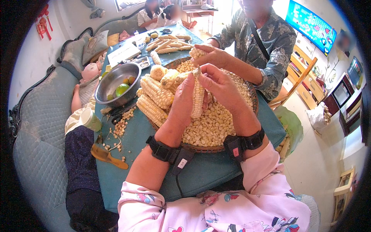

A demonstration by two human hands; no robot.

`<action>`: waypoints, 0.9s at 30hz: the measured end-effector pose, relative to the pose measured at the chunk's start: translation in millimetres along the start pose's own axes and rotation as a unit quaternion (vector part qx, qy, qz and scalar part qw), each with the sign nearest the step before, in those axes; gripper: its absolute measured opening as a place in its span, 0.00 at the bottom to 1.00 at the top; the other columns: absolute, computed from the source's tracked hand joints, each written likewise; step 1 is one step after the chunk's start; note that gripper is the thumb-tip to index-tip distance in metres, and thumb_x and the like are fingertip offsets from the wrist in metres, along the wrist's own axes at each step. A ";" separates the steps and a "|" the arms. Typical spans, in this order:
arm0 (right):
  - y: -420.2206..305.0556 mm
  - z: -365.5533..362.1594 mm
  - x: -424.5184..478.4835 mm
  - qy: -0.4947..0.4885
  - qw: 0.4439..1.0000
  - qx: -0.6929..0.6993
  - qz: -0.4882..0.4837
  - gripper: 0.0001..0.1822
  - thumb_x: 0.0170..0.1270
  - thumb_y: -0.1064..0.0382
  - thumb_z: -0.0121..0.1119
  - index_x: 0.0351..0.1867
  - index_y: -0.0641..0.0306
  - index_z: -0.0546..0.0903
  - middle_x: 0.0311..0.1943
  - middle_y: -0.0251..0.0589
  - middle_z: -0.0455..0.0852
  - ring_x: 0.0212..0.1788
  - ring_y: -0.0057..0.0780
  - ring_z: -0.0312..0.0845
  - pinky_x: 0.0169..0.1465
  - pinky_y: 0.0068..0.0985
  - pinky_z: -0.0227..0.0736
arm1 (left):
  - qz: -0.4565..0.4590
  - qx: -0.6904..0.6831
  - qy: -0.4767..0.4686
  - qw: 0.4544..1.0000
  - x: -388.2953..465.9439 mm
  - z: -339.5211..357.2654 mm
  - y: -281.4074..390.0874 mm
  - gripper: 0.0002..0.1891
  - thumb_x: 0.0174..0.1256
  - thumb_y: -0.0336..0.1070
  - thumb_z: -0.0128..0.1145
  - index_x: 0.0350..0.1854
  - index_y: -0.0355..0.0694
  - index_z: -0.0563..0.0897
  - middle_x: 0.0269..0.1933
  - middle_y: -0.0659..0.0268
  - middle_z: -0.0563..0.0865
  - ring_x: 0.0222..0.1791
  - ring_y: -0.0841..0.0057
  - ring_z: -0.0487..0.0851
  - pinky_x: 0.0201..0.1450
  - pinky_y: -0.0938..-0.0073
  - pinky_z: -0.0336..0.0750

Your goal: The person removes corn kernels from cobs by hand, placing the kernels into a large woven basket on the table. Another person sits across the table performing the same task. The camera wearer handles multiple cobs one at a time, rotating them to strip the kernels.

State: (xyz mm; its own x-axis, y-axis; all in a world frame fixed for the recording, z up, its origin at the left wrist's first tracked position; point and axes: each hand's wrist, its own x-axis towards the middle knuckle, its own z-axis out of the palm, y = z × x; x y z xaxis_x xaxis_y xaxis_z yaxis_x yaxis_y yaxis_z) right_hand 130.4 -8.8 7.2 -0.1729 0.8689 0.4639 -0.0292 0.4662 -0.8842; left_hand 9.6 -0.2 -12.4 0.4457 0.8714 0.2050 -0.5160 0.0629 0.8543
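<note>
Both my hands hold one ear of dried corn [197, 100] upright over a woven basket [203, 149]. My left hand [183, 97] wraps its left side, thumb near the top. The fingers of my right hand [221, 85] grip its pointed upper end, the thumb against the kernels. Loose pale kernels [210, 132] fill the basket below. Several whole corn ears [158, 92] are heaped at the basket's left, beside my left hand. Across the basket, another person's hand [213, 56] holds a corn ear [197, 53].
A metal bowl [100, 97] with green and orange fruit stands left. Near it are a paper cup [89, 119], a wooden comb [108, 156] and scattered kernels [120, 124]. Bare cobs [169, 45] lie farther back on the cloth-covered table [203, 181]. A sofa [43, 130] runs along the left.
</note>
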 end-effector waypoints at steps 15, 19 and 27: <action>-0.3 -1.1 2.2 0.017 0.999 -0.029 -0.004 0.11 0.64 0.58 0.50 0.38 0.65 0.73 0.25 0.30 0.75 0.18 0.13 0.69 0.19 0.13 0.66 | 0.056 0.086 -0.002 0.995 2.2 -4.2 -5.3 0.18 0.67 0.46 0.30 0.37 0.38 0.70 0.20 0.67 0.75 0.15 0.82 0.72 0.16 0.83 0.68; -0.2 -1.1 1.4 0.019 1.000 -0.011 0.018 0.12 0.64 0.58 0.50 0.38 0.66 0.72 0.24 0.31 0.75 0.18 0.13 0.69 0.18 0.13 0.66 | 0.027 0.016 -0.030 0.999 2.2 -5.5 -4.8 0.19 0.68 0.51 0.33 0.38 0.39 0.70 0.21 0.67 0.75 0.15 0.83 0.72 0.16 0.84 0.67; -2.8 -2.7 0.6 -0.002 0.998 -0.063 0.022 0.12 0.65 0.59 0.48 0.42 0.65 0.72 0.27 0.29 0.74 0.26 0.12 0.71 0.22 0.11 0.69 | 0.030 0.051 -0.034 0.998 -0.1 0.5 -1.0 0.19 0.68 0.52 0.39 0.41 0.39 0.72 0.19 0.69 0.74 0.15 0.85 0.71 0.15 0.86 0.66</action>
State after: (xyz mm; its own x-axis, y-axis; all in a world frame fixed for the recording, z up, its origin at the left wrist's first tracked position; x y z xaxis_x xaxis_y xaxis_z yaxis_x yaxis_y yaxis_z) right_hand 133.0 -9.1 10.2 -0.1759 0.8883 0.4242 0.1031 0.4452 -0.8895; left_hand 10.4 -0.6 -13.0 0.4674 0.8366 0.2858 -0.4670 -0.0409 0.8833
